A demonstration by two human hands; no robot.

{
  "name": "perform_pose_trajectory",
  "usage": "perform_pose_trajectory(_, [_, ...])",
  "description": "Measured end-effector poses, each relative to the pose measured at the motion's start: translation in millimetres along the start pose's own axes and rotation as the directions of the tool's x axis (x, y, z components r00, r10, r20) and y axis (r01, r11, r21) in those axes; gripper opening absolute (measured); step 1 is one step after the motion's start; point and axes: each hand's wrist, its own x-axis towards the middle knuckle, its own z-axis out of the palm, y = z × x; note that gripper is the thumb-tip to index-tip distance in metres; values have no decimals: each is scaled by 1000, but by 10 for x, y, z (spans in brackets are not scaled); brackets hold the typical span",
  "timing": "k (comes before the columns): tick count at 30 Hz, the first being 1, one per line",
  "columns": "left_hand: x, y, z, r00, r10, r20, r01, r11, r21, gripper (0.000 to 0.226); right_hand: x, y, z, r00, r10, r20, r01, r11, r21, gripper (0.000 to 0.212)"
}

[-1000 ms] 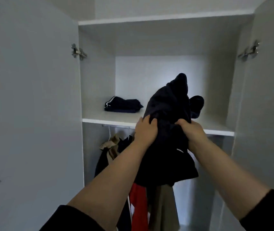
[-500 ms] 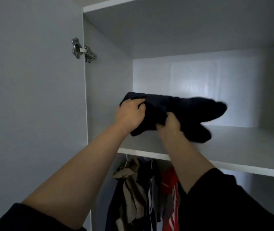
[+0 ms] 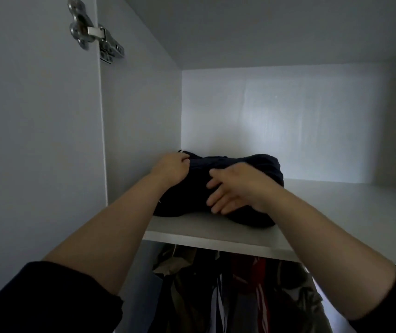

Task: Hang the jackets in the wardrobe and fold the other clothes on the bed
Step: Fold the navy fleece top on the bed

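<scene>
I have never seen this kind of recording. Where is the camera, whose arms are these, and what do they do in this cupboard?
There is no machine. The camera sits on a person's head, so the two bare arms are that person's own. You look into an open wardrobe. On its white shelf lies a dark folded garment. The left hand grips its left end; the right hand presses on it with fingers nearly straight. Below the shelf, hanging clothes show.
</scene>
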Motion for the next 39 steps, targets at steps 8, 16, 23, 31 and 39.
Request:
perform_pose_trajectory(8, [286,88,284,922,77,379,-127,986,109,54,852,445,-591,933,-47,-357,-283,516,-809,57])
perform_pose_trajectory(16, [421,-34,247,959,-5,284,-96,935,340,58,973,566,-468,973,-107,-206,-107,582,-806,49])
perform_pose_trajectory(23, [356,-287,502,950,-24,310,-68,957,280,55,1208,275,-239,951,-249,-183,-138,190,-972,53])
perform_pose_trajectory(31, [336,-425,544,951,-99,291,42,980,196,61,1407,710,-304,920,-173,-351,-231,484,-844,59])
perform_pose_trajectory(39, [148,-254,457,990,-16,141,-11,982,188,59,1010,600,-185,772,-376,-513,-243,571,-784,36])
